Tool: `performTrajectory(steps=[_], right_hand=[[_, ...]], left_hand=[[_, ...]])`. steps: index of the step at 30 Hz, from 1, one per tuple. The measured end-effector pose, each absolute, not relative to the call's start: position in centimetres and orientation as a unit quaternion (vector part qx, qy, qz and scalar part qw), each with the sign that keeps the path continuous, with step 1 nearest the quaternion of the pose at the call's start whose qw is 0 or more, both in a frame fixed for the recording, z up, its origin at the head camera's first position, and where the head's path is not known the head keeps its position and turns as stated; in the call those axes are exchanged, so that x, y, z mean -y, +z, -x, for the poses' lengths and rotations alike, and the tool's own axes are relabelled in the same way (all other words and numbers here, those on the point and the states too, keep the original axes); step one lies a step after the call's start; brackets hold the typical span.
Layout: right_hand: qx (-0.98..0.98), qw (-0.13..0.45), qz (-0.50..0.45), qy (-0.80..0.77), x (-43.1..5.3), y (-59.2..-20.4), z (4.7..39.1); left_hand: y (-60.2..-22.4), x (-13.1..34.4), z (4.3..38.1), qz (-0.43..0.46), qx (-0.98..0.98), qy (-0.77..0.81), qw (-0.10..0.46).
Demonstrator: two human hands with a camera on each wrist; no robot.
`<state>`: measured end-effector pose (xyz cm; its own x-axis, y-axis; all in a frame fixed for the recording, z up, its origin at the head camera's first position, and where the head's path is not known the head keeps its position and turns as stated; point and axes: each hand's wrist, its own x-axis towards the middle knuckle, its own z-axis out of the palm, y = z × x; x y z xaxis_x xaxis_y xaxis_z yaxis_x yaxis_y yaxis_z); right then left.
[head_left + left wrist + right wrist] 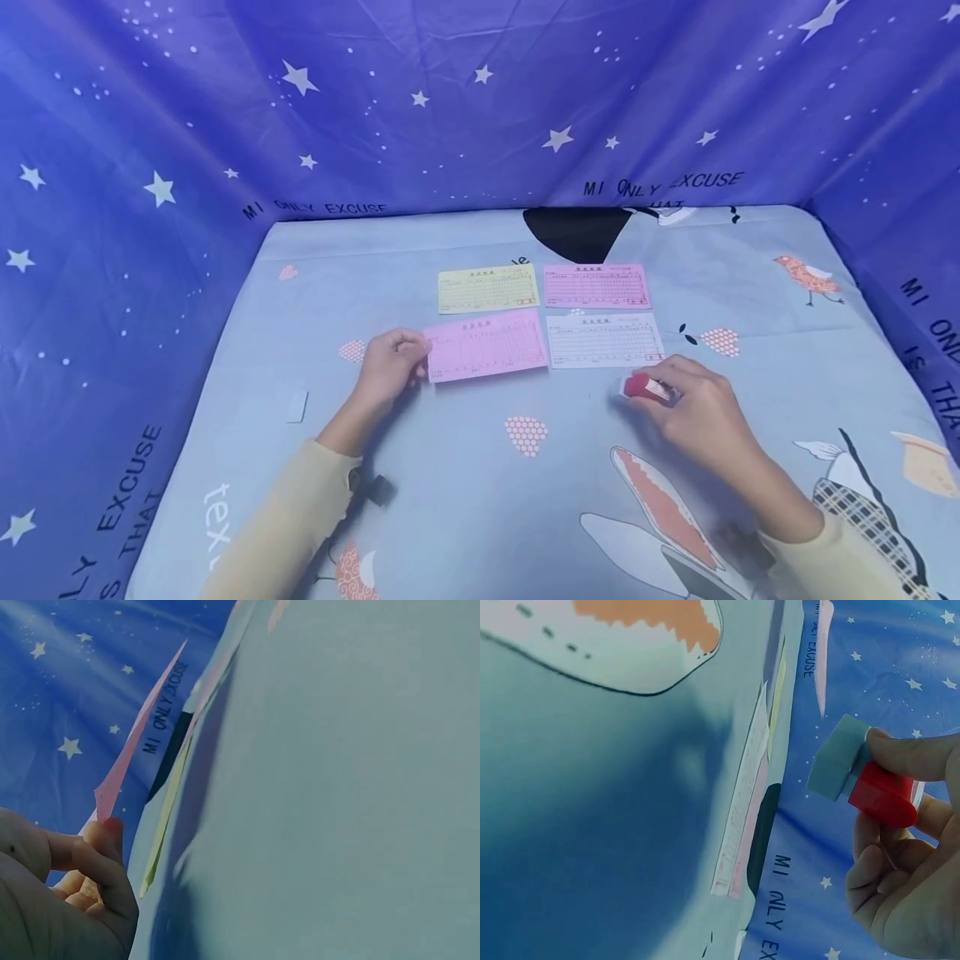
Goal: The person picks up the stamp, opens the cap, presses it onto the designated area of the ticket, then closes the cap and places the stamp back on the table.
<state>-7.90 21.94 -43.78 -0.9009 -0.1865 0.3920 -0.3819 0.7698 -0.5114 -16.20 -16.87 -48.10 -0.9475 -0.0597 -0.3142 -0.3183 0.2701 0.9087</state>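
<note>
My left hand (390,367) pinches a pink receipt slip (486,346) by its left edge; the left wrist view shows this slip (127,761) raised above the cloth. My right hand (701,408) holds a small red stamp (647,387) between thumb and fingers, just below the white slip (600,340). In the right wrist view the stamp (885,796) has a pale block end, held off the cloth. Behind lie a yellow slip (487,289) and another pink slip (596,286). The yellow, white and far pink slips bear small red marks at their lower right corners.
A small pale rectangular piece (297,407) lies on the cloth left of my left hand. The table is covered by a light blue printed cloth (480,508). Blue starry curtains (450,108) hang at the back and both sides.
</note>
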Motion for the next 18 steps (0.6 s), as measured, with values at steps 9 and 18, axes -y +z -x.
performTrajectory(steps=[9, 18], right_hand=[[0.932, 0.151, -0.134, 0.3, -22.3, -44.4, 7.7], [0.935, 0.142, -0.119, 0.302, -22.8, -44.8, 7.8]], left_hand=[[-48.7, 16.4, 18.6, 0.121, -0.811, 0.56, 0.12], [-49.5, 15.8, 19.8, 0.103, -0.828, 0.538, 0.122]])
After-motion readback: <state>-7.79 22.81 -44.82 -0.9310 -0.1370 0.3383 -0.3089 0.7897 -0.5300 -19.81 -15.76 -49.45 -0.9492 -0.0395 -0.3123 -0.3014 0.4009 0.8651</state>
